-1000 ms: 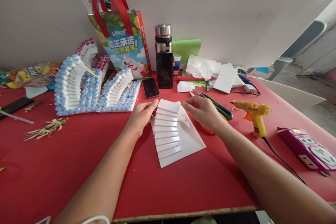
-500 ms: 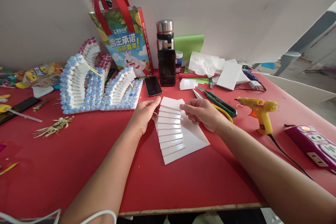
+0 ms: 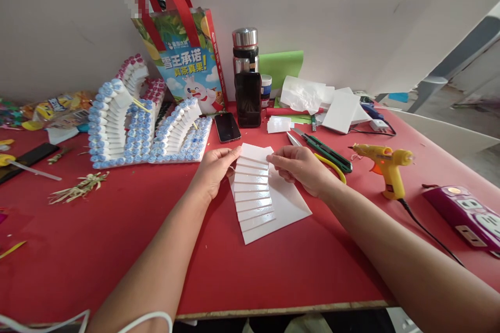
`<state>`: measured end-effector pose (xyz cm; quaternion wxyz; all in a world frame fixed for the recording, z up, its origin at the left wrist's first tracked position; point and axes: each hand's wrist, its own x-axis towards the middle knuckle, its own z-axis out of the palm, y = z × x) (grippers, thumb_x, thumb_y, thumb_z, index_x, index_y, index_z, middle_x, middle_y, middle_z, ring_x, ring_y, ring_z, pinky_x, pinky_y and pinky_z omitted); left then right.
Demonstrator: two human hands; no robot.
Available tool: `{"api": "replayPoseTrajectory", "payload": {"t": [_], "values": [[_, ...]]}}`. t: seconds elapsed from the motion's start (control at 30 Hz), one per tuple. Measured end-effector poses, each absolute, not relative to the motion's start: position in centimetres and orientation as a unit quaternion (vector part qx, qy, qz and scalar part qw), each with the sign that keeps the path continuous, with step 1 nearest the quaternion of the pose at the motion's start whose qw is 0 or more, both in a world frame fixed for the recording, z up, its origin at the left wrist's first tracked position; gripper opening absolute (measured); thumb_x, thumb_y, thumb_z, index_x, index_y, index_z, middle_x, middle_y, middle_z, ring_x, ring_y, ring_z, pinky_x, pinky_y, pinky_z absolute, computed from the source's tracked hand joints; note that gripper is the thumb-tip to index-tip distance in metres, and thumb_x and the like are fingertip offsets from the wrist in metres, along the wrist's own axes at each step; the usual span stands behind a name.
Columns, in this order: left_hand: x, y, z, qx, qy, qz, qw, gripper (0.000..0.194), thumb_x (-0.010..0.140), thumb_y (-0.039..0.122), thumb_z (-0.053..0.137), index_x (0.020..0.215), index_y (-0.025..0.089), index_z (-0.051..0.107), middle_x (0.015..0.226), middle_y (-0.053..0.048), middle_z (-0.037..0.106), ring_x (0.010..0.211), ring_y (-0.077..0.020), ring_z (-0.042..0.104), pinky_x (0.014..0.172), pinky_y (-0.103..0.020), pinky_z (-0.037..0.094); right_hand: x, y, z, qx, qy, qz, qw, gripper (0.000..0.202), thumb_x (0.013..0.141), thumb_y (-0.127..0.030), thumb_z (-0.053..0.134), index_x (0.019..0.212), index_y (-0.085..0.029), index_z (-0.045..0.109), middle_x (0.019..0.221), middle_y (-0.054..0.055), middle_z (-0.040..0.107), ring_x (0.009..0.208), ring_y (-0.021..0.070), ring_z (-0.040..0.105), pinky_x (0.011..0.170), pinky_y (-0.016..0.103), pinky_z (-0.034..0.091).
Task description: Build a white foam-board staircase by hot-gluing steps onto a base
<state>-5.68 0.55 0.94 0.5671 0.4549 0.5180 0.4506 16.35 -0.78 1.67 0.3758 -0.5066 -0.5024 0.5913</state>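
A curved, stair-like row of overlapping white foam board strips [image 3: 253,187] lies on a flat white foam board base [image 3: 291,200] in front of me. My left hand [image 3: 214,169] is closed at the left edge of the top foam board strip [image 3: 253,153], thumb on its upper corner. At the same strip's right edge, my right hand [image 3: 297,167] pinches with thumb and forefinger. The other fingers of both hands are curled, those of the left partly hidden behind the strips.
Behind stand a finished-looking white stair model with blue rolls [image 3: 138,130], a phone [image 3: 227,127], a steel flask [image 3: 245,44] and a printed bag [image 3: 191,57]. To the right lie a green utility knife [image 3: 328,152], a yellow glue gun [image 3: 385,161] and a purple power strip [image 3: 464,213].
My left thumb has shifted slightly right onto the top strip's corner. My right hand keeps its pinch, and the strips stay in place.
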Motion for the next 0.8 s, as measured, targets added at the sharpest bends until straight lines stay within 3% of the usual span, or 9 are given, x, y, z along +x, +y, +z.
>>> {"api": "replayPoseTrajectory", "payload": {"t": [0.8], "values": [[-5.44, 0.49, 1.16, 0.447, 0.518, 0.452, 0.572, 0.043, 0.067, 0.054, 0.085, 0.066, 0.016, 0.066, 0.062, 0.0, 0.06, 0.052, -0.0099, 0.048, 0.052, -0.027, 0.034, 16.33, -0.8, 1.36, -0.493, -0.505, 0.597, 0.381, 0.036, 0.079, -0.048, 0.079, 0.075, -0.019, 0.06, 0.063, -0.004, 0.046, 0.055, 0.0083, 0.038, 0.051, 0.026, 0.028]]}}
